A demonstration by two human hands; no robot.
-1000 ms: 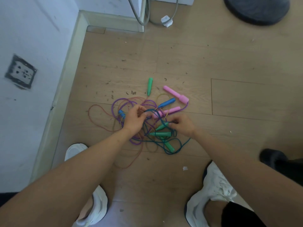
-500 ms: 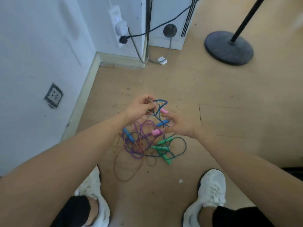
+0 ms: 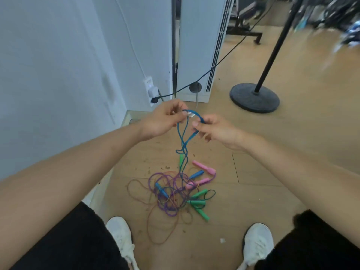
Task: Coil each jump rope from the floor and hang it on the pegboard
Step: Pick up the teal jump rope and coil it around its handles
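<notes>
Above the floor [image 3: 272,172], both hands are raised close together with a short gap between them, each clamped on the blue rope [image 3: 182,141]. The left hand [image 3: 161,119] pinches it between thumb and curled fingers at the top of a loop. The right hand [image 3: 212,129] pinches the same loop just to the right, thumb on top. Between the two grips the rope arches over. Below them two strands hang down, twist round each other and run into the pile [image 3: 171,193] on the floor. I cannot tell which handles belong to this rope.

The pile lies ahead of the shoes, near the foot of the left wall [image 3: 58,75]. It is a tangle of purple rope [image 3: 149,181], thin brown rope [image 3: 147,223] and darker cord. Two pink handles [image 3: 203,168] lie at its far right edge with a blue handle [image 3: 196,174] between them, and another blue one sits at the left side. Three green handles [image 3: 196,202] lie at the near right edge. A fourth lies at the far edge, behind the hanging strands.

The left shoe [image 3: 120,236] and right shoe [image 3: 258,242] stand either side of the nearest brown loop. Farther off, a black stand [image 3: 253,98] rests on the floor to the right. A white unit [image 3: 196,45] fills the corner, and a black cable [image 3: 224,57] runs to a socket [image 3: 149,88] on the wall.
</notes>
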